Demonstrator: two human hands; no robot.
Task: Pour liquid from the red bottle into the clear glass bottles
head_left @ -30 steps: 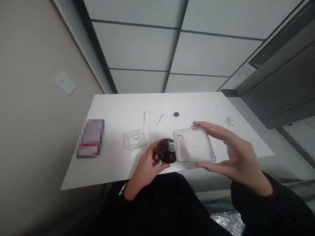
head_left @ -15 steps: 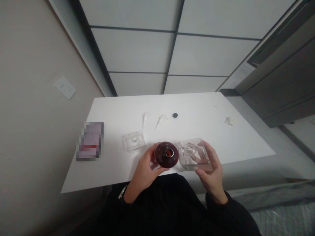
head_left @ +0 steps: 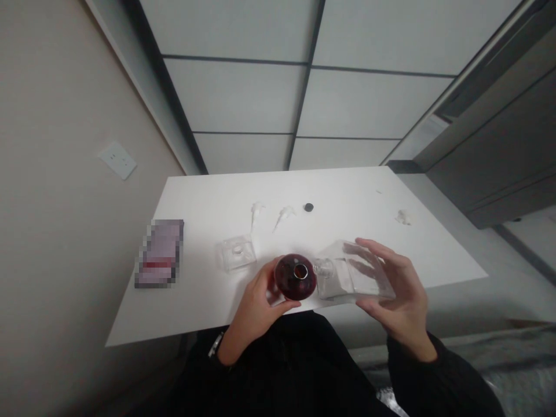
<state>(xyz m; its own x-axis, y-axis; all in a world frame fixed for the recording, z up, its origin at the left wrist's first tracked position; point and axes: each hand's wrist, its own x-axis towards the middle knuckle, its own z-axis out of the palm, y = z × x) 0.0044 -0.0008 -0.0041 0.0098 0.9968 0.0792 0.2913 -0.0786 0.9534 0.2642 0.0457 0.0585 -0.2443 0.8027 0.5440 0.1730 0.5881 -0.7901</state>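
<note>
The left hand [head_left: 256, 301] clenches a round dark-red glass bottle [head_left: 295, 284] in its fingers, the right hand [head_left: 402, 295] grasps a clear square glass bottle [head_left: 356, 275], necks just beside each other: a slip could knock the glass or spill.

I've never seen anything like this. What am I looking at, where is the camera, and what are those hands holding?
No machine here: these are a person's own two hands, filmed by one camera worn on the head, looking down. The left hand holds a round glass bottle with dark red contents; the right hand holds a clear square glass bottle, its neck beside the round one. On the white table lie another clear square bottle, a small black disc, and a blurred package.
</note>
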